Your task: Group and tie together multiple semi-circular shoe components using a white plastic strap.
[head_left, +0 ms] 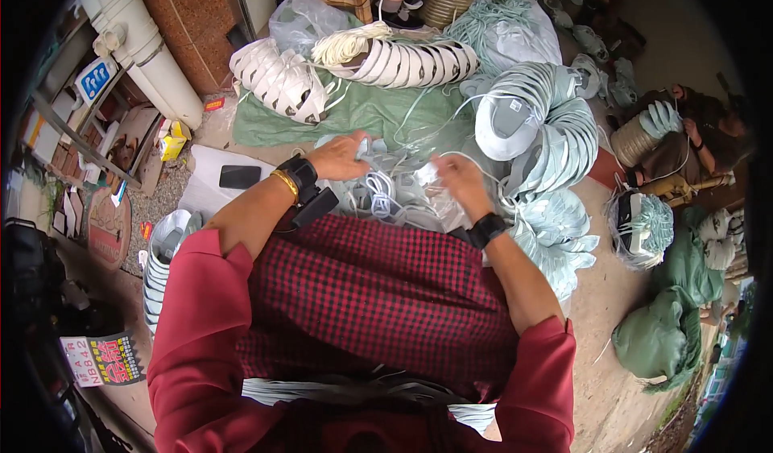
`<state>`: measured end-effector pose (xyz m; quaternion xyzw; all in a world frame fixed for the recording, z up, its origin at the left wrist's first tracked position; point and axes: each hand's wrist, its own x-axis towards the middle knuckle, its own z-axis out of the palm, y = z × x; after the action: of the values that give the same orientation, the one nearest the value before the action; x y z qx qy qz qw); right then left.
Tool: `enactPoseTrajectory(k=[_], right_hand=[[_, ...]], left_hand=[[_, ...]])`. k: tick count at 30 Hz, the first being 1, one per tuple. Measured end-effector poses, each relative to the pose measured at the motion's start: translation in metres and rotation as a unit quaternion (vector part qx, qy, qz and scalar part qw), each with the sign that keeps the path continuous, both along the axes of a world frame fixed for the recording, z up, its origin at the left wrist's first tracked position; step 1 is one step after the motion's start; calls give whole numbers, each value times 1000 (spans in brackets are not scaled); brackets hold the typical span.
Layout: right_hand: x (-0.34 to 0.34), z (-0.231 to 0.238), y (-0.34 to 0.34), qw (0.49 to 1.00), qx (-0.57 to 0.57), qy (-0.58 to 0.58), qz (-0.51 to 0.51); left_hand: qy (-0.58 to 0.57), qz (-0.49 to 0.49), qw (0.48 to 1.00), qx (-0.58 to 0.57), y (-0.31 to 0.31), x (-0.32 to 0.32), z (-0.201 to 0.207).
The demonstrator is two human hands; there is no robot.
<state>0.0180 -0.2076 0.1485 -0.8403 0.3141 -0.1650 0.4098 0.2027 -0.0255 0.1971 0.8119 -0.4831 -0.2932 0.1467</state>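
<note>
My left hand (pixel 342 159) is closed at the edge of a pale blue shoe upper (pixel 369 145), above the heap in front of my lap. My right hand (pixel 464 181), slightly blurred, has its fingers curled together beside a small white piece (pixel 427 174); what they hold is partly hidden. A thin white lace (pixel 485 163) arcs close by that hand. Between the hands lies a looped bundle of white laces (pixel 378 194) among pale shoe uppers and clear plastic. A red and black checked cloth (pixel 378 292) covers my lap.
Stacked pale blue uppers (pixel 576 139) curve at the right. Beige uppers (pixel 415 65) lie on a green sheet (pixel 378 115) at the back. A black phone (pixel 240 177) rests at left, above another stack (pixel 157 268). At far right a person (pixel 692 139) works beside green sacks (pixel 660 336).
</note>
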Motion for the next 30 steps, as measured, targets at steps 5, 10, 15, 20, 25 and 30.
enactPoseTrajectory(k=[5, 10, 15, 20, 25, 30], right_hand=[[-5, -48, 46, 956, -82, 123, 254], [-12, -34, 32, 956, -115, 0, 269], [-21, 20, -41, 981, -144, -130, -7], [-58, 37, -98, 906, -380, -90, -162], [-24, 8, -7, 957, -259, 8, 134], [-15, -32, 54, 919, -254, 110, 281]], left_hand=[[13, -90, 996, 8, -4, 2, 4], [9, -159, 973, 170, 2, -4, 9], [-38, -122, 983, 131, 4, -25, 12], [-121, -92, 980, 128, -6, -34, -11], [-230, -43, 965, 114, -17, -44, -40], [-180, -77, 977, 85, -12, -46, -22]])
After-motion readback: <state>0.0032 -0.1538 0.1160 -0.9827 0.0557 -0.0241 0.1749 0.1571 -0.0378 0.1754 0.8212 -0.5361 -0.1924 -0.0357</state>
